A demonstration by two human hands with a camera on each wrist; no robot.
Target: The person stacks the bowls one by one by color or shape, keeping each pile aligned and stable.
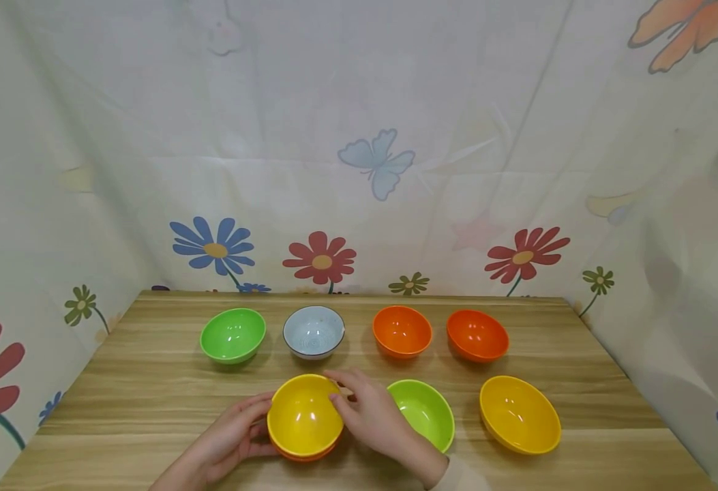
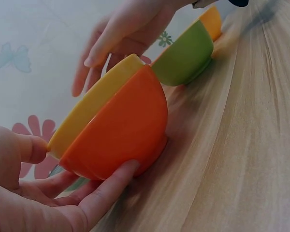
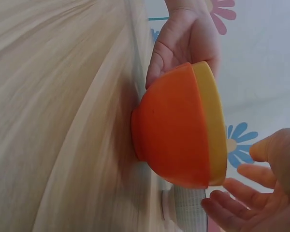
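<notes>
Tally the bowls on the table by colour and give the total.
Green bowls: 2
Orange bowls: 3, one nested under a yellow bowl
Yellow bowls: 2
Pale blue-white bowl: 1
Total: 8

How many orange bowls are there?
3. Two orange bowls stand in the back row, one beside the other. A third sits under the yellow bowl between the hands.

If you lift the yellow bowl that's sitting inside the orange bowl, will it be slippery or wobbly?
Probably slippery: the yellow bowl looks smooth and shiny. It sits inside the orange bowl, so the two may lift together. It looks stiff, and the orange bowl's small base could tip.
</notes>
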